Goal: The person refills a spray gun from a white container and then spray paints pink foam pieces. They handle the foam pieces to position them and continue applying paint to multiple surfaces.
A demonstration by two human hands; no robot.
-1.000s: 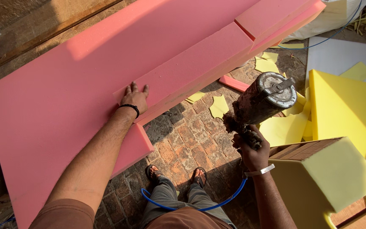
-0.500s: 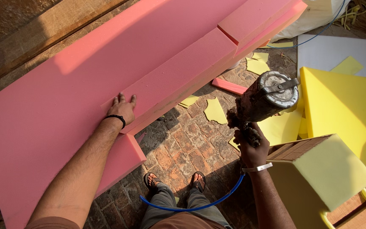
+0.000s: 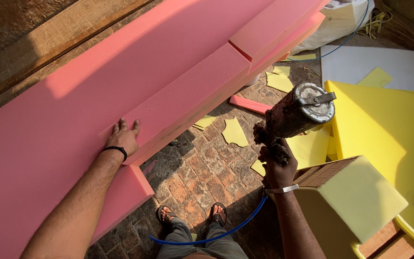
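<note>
My left hand (image 3: 123,137) lies flat, fingers spread, on a large pink foam sheet (image 3: 63,120), right at the end of a narrower pink foam strip (image 3: 192,93) that sits on top of it. My right hand (image 3: 278,165) grips the handle of a grimy spray gun with a metal cup (image 3: 299,111), held upright over the brick floor. A blue hose (image 3: 226,232) runs down from the gun past my sandalled feet (image 3: 192,216).
A yellow foam sheet (image 3: 384,129) and a foam-covered wooden box (image 3: 355,201) stand at the right. Yellow foam scraps (image 3: 235,132) and a pink offcut (image 3: 249,104) lie on the brick floor (image 3: 202,172). A white sheet (image 3: 398,67) lies at the far right, a wooden beam (image 3: 49,48) behind the pink foam.
My left hand has slid leftward along the pink sheet, staying flat against the strip's edge. The spray gun has stayed raised in my right hand.
</note>
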